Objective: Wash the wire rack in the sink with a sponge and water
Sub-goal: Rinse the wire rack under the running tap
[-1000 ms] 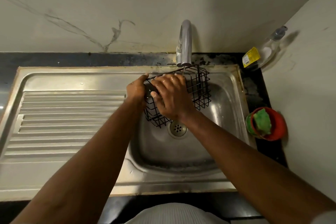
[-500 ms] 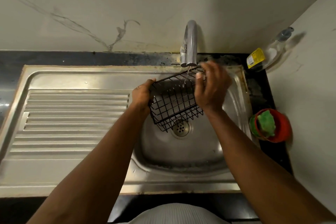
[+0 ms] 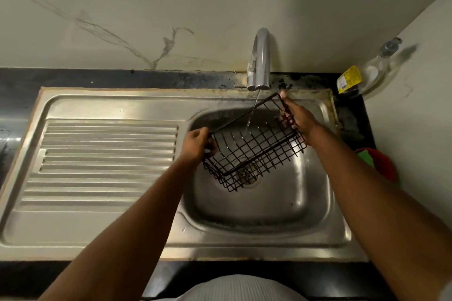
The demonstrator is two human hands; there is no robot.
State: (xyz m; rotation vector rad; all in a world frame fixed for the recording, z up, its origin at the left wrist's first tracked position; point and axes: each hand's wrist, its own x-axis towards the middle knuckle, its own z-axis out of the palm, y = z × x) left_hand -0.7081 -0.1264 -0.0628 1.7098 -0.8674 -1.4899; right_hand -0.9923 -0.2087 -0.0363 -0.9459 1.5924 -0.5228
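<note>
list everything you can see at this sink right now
wire rack: 1, black, held tilted over the basin
water stream: 1, clear, faucet to rack
faucet: 1, chrome, behind basin
sink: 1, steel, basin right, ribbed drainboard left
drain strainer: 1, steel, basin floor below rack
sponge: 1, green, in holder
holder: 1, red, counter right of sink
bottle: 1, clear with yellow label, back right corner
left hand: 1, grip on rack's left end
right hand: 1, grip on rack's far right side
</note>
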